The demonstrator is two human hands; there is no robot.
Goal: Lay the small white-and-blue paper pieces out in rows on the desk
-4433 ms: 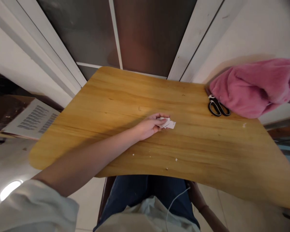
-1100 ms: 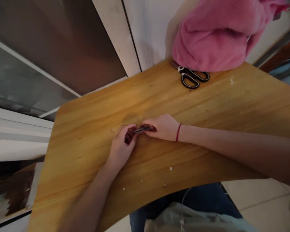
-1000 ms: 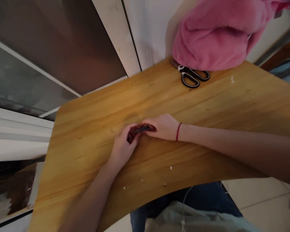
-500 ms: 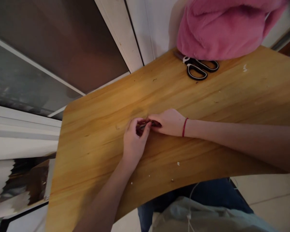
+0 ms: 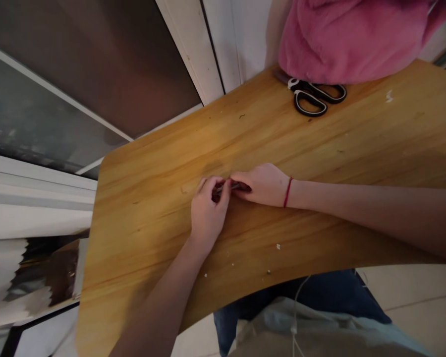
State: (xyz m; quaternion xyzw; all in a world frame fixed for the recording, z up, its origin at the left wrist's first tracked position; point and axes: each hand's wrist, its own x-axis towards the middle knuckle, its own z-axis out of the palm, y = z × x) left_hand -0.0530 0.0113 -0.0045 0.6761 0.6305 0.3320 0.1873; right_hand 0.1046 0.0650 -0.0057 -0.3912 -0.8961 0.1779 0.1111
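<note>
Over the middle of the wooden table (image 5: 163, 173), both hands meet around a small, thin, dark object (image 5: 239, 186). Its kind cannot be made out, since the fingers cover most of it. My left hand (image 5: 210, 206) is closed, thumb and fingers pinching the object's left end. From the right, my right hand (image 5: 262, 186) grips the other end with bent fingers; a red string bracelet (image 5: 288, 192) circles that wrist. The fingertips of the two hands are touching or almost touching.
Black-handled scissors (image 5: 311, 101) lie at the table's back edge, partly under a pink plush cloth (image 5: 353, 42). Tiny white scraps (image 5: 278, 246) are scattered near the front edge. A glass-paned door or window (image 5: 96, 64) borders the table's far left side.
The whole view has shifted slightly, with the scissors and cloth now a little higher and further right. Both hands keep their hold, and the fingers have changed only slightly around the object.
</note>
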